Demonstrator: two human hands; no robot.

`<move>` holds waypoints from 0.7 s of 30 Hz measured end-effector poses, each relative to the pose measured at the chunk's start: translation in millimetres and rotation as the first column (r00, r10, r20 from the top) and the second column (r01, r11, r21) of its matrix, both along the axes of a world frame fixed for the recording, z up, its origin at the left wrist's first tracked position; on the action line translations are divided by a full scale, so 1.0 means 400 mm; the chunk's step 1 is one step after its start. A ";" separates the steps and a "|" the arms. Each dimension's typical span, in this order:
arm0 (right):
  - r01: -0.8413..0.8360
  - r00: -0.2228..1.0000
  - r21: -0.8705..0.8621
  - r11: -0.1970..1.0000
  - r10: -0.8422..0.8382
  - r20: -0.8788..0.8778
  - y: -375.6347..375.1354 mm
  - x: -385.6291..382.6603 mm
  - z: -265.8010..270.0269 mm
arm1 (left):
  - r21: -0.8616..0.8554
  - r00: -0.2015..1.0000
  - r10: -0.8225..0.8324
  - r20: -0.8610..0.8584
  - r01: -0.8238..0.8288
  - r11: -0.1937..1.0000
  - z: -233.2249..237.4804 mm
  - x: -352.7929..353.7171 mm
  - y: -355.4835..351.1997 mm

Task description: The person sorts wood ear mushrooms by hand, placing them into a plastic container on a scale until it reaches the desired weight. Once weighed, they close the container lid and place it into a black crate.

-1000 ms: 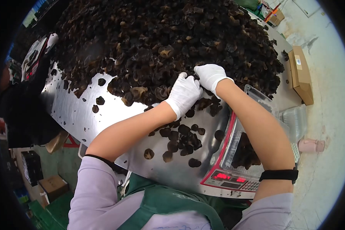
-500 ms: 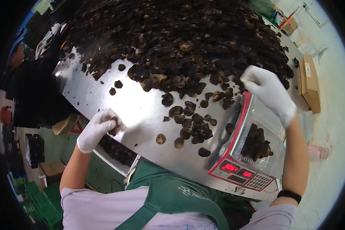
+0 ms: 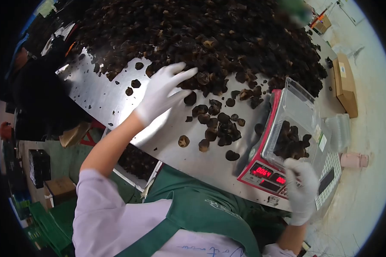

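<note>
My left hand (image 3: 165,92), in a white glove, reaches over the metal table with its fingers spread towards the heap of dark wood ear mushrooms (image 3: 176,38). A single wood ear (image 3: 190,98) lies just by its fingertips. My right hand (image 3: 302,188), also gloved, is at the front of a red digital scale (image 3: 255,147), covering part of its keypad. Its fingers are curled together; whether they hold anything is hidden. On the scale stands a clear plastic box (image 3: 269,143) with its lid raised and several wood ears (image 3: 289,141) inside. The red display reads about 0.064.
Loose wood ears (image 3: 223,128) lie between the heap and the scale. A white crate (image 3: 135,182) of dark pieces stands under the table edge. More clear boxes (image 3: 339,128), a pink jar (image 3: 354,160) and a cardboard box (image 3: 345,85) are at right. A person in black (image 3: 43,94) is at left.
My left hand has left the table's near edge, where it pinched a dark piece, and has opened beside the heap. My right hand has come down from the scale's far side to its front.
</note>
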State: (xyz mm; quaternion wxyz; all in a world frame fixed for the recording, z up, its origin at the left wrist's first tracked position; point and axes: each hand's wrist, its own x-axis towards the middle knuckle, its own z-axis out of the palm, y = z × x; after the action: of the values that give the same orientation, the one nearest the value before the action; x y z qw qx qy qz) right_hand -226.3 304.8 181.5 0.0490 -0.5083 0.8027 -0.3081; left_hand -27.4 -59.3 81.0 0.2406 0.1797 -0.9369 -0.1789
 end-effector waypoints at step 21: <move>0.092 0.975 0.208 0.974 -0.045 -0.219 -0.346 0.152 -0.374 | 0.705 0.810 0.424 -0.405 -0.018 0.709 -0.066 -0.144 -0.035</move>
State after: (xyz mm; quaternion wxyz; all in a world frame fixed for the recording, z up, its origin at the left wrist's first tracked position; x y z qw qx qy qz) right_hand -165.4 166.2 31.7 0.0074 -0.5017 0.8493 -0.1642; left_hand -84.9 -73.2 54.7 0.4333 0.3119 -0.6701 -0.5157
